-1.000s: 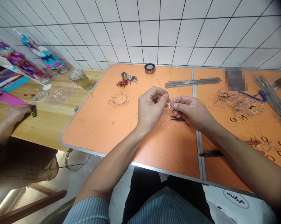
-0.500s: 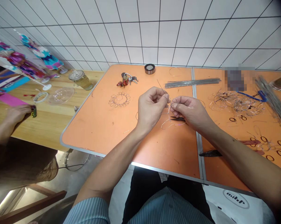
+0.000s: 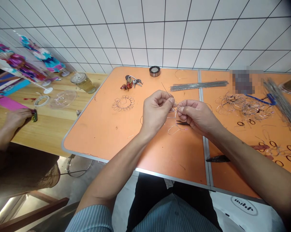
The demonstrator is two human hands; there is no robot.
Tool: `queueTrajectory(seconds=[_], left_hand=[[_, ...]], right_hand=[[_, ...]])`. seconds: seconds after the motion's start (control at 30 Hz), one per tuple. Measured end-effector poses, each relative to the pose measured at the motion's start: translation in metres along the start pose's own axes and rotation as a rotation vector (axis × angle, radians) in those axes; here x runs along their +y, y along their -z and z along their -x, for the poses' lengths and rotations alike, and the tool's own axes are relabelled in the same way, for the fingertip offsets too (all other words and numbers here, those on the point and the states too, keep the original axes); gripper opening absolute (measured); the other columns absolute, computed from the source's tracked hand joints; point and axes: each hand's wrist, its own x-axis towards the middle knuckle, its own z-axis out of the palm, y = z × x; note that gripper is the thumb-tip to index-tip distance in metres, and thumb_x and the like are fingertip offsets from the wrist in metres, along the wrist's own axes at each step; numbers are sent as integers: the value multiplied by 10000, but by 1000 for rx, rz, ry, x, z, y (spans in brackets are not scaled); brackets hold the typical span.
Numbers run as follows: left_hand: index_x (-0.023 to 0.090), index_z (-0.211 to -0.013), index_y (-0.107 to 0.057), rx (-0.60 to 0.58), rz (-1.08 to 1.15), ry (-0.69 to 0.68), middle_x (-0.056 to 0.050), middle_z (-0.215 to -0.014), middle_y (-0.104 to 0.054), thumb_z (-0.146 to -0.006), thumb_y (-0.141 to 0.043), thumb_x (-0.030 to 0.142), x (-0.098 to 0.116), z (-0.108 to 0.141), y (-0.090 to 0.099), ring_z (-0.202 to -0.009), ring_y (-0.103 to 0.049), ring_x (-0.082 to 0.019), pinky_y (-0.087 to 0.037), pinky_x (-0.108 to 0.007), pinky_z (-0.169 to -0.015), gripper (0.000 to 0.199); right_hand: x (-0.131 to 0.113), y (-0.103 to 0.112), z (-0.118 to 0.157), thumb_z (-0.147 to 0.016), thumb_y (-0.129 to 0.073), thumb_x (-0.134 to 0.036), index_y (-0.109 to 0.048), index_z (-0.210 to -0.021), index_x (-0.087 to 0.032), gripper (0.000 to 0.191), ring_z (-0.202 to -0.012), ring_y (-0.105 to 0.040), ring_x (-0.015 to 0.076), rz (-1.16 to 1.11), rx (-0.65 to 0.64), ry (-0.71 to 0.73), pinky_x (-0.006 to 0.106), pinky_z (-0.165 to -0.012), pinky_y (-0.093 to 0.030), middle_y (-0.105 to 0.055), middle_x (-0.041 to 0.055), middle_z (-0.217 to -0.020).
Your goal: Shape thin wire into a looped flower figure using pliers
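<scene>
My left hand (image 3: 158,108) pinches a thin wire (image 3: 165,87), whose free end sticks up past the fingers. Close beside it, my right hand (image 3: 192,112) is closed in a pinch on the wire work between the two hands. Thin wire loops (image 3: 173,130) hang below the fingertips over the orange table. A dark pointed tool tip (image 3: 181,122) shows under my right hand; the rest of it is hidden. To the left lies a ring of small wire loops (image 3: 123,103) on the tabletop.
A roll of tape (image 3: 154,71), keys (image 3: 136,82) and a bundle of straight wires (image 3: 199,85) lie farther back. At right are tangled wire pieces (image 3: 244,104) and pliers (image 3: 218,159). A co-worker's hand (image 3: 20,117) rests at the wooden table on the left.
My right hand has shifted slightly, and the wire loops below the fingers have turned a little. My left hand stays almost in place, still pinching the wire.
</scene>
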Motion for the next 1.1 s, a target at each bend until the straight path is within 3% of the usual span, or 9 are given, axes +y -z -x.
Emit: queueTrajectory(seconds=[0.67,1.1], left_hand=[[215,-897,-707,-12,32,5,13,-773,-766,-984,-748,153,-1,0,1,-707,-731,-117,-610,-253,-713,115],[206,-901,-717,-36,128,-4,19,-740,-759,-971,-827,205,-6,-2,1,-697,-739,-113,-606,-239,-705,130]], right_hand=[[0,-1,1,-678,-888,-176,-715,-772,-202,198,-609,-459,98,-51,-22,-26,273,-582,-311,-617,-18,-690],[3,1,0,-695,-847,-148,-722,-794,-194,166,-616,-459,96,-114,-33,-27,274,-588,-304,-618,-22,-693]])
